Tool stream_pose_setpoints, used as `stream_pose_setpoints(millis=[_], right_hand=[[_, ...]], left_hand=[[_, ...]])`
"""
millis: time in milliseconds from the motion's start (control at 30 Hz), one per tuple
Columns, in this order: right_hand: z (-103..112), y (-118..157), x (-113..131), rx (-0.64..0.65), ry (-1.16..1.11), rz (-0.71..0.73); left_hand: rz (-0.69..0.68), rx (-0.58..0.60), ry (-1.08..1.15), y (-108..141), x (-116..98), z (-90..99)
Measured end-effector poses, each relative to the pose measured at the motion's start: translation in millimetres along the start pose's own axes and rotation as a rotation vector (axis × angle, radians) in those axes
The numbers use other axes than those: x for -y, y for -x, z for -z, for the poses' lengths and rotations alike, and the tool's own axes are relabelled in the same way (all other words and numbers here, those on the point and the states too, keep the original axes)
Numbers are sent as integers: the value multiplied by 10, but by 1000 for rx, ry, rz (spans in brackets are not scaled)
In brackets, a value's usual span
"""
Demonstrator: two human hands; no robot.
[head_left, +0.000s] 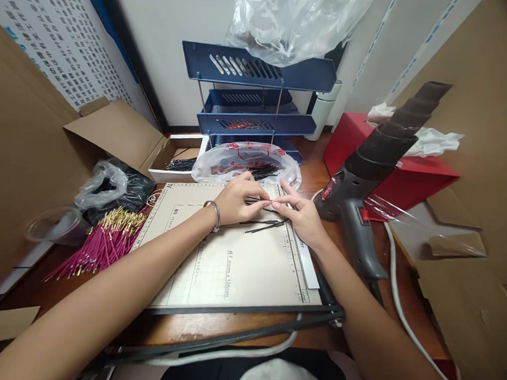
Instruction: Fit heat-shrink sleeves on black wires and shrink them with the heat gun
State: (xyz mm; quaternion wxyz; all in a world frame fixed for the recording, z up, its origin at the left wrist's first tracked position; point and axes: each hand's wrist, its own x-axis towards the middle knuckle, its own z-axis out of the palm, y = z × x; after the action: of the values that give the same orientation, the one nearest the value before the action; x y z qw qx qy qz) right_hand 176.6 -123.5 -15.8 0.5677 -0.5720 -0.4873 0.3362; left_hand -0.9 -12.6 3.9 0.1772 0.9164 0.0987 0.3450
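Note:
Over the upper right of a paper trimmer's board [207,255], my two hands meet fingertip to fingertip. My left hand [242,199], with a metal bangle at the wrist, is closed in a pinch on a thin black wire [253,200]. The finger and thumb of my right hand [298,215] pinch at the same spot; its other fingers stick out over the board's right edge. The fingers partly hide the wire, and its ends cannot be made out. Several loose black wires [266,227] lie on the board just below my fingers.
Behind the board sit a plastic bag [204,163] of black pieces and an open carton [159,165]. Magenta wires with gold tips [110,233] lie left. A heat gun [358,190] and red tissue box [433,171] stand right. A blue rack [257,125] rises behind.

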Motion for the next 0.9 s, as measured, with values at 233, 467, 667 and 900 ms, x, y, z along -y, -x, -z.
stream_pose_setpoints(millis=[233, 467, 667, 900], right_hand=[[-12, 21, 4, -5, 36, 38], [-1, 26, 17, 14, 59, 42], [1, 28, 8, 18, 72, 57], [10, 25, -1, 35, 94, 53]], left_hand=[[-8, -12, 7, 101, -26, 40], [49, 2, 22, 152, -8, 56], [56, -13, 58, 173, 28, 50], [66, -19, 62, 178, 24, 45]])
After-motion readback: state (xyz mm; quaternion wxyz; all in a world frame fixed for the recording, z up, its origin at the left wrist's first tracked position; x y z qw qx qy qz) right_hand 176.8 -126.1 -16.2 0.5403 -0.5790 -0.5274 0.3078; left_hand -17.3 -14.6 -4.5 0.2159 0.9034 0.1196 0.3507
